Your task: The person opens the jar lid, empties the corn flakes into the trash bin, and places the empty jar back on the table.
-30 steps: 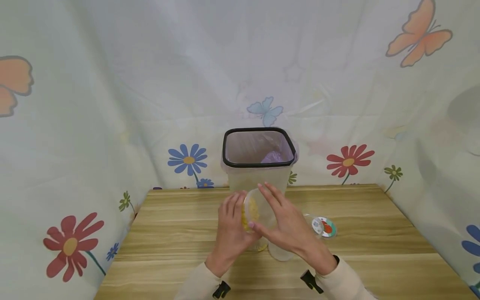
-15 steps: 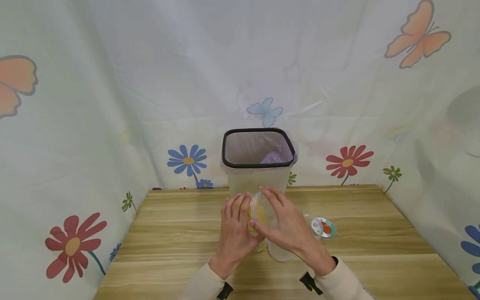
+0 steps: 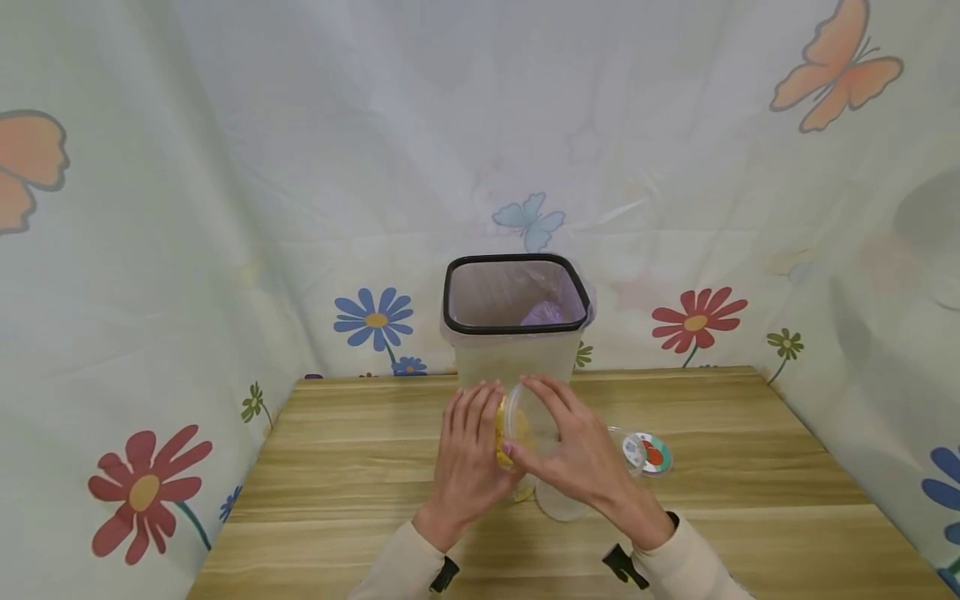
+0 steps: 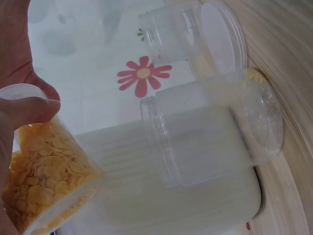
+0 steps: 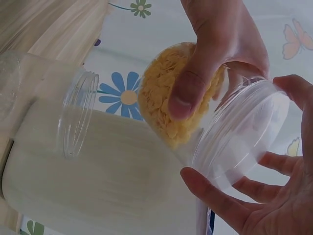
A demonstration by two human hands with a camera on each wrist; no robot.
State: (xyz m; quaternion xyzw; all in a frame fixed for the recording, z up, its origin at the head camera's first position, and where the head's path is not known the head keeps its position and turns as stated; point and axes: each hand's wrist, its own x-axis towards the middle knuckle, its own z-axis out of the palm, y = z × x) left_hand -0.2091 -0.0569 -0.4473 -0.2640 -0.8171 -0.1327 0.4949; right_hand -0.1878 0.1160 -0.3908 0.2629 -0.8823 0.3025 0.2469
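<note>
In the head view my left hand grips a clear plastic jar tilted onto its side. Yellow corn flakes fill its base end, as the right wrist view shows. At the jar's mouth, my right hand holds a clear round screw lid by its edge, thumb and fingers spread around it. Lid and mouth meet or nearly meet; whether the thread has caught, I cannot tell. Under my hands stands another clear jar, uncapped, with yellow crumbs at its bottom.
Behind the hands is a pale bin with a black rim and a purple bag. One more clear jar stands to the right, beside a lid with a coloured label. A whitish disc lies on the wooden table.
My left hand and the corn flake jar have shifted slightly right, towards the right hand. The right hand has barely moved, and the other jars and bin stay where they were.
</note>
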